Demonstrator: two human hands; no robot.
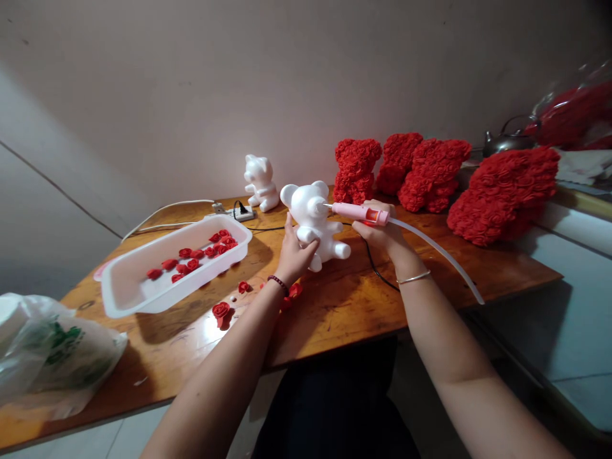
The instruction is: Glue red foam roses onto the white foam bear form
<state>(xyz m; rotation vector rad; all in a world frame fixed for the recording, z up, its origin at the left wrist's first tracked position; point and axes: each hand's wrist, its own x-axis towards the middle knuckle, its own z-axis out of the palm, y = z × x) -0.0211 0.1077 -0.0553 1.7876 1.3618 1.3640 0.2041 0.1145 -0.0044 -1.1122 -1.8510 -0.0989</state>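
A white foam bear (pixel 315 213) is held slightly tilted above the wooden table, its body gripped from the left by my left hand (pixel 296 250). My right hand (pixel 377 231) is wrapped round a pink hot glue gun (pixel 358 213). The gun's nozzle points left and meets, or nearly meets, the bear's snout. From the gun's back end a long whitish glue stick (pixel 437 252) curves down to the right. Loose red foam roses (pixel 222 312) lie on the table near my left wrist, some partly hidden behind it.
A white plastic tub (pixel 176 293) with several red roses stands left. Behind it are a power strip (pixel 243 213) and another white bear (pixel 261 182). Several rose-covered bears (pixel 356 171) line the back right, near a kettle (pixel 509 140). A plastic bag (pixel 62 357) sits front left. A black cord (pixel 375 268) crosses the table.
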